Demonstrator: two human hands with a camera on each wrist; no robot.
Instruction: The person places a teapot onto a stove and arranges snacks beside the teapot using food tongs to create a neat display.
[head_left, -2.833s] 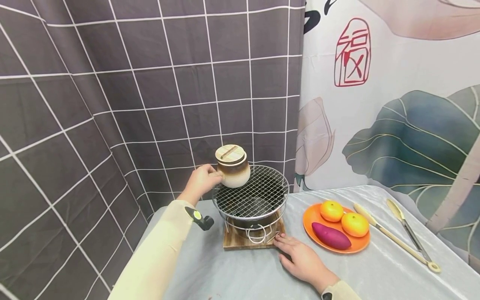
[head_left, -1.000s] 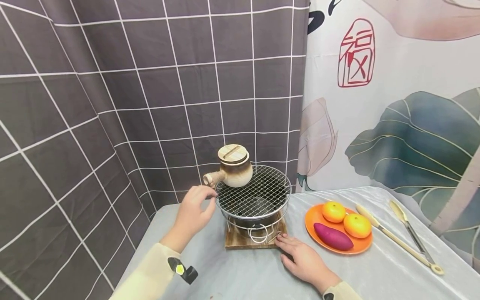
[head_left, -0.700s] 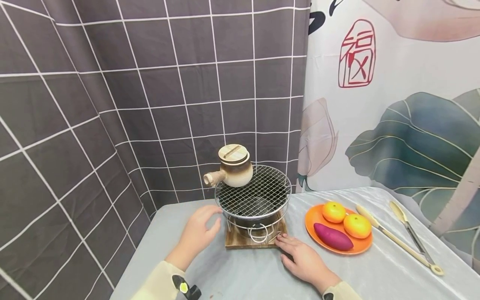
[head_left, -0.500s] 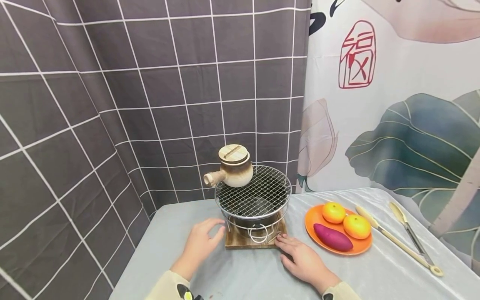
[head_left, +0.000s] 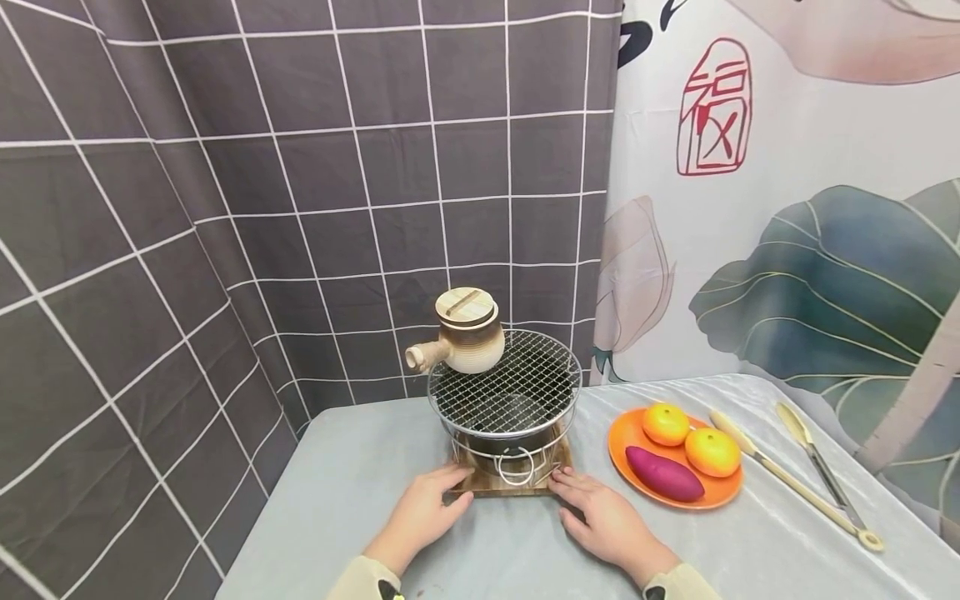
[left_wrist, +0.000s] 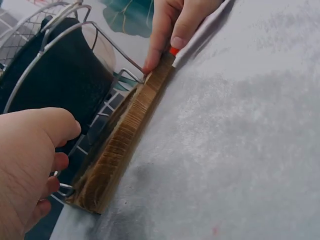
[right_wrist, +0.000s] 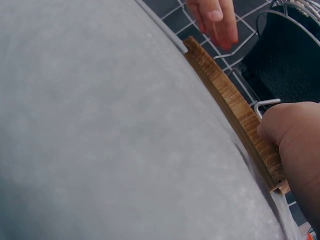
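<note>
Table [head_left: 337, 467]: beneath grill [head_left: 525, 392].
Left grip [head_left: 426, 510], right grip [head_left: 602, 518]: unclenched, before grill.
Pot [head_left: 477, 352]: on grill's left; knocking the board [head_left: 491, 485] could topple it.

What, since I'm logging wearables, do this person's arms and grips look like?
The left sleeve and right sleeve are pale cream. Each bears a dark wrist piece, mostly out of frame; the left one shows a yellow speck. Left grip and right grip are ungloved.
</note>
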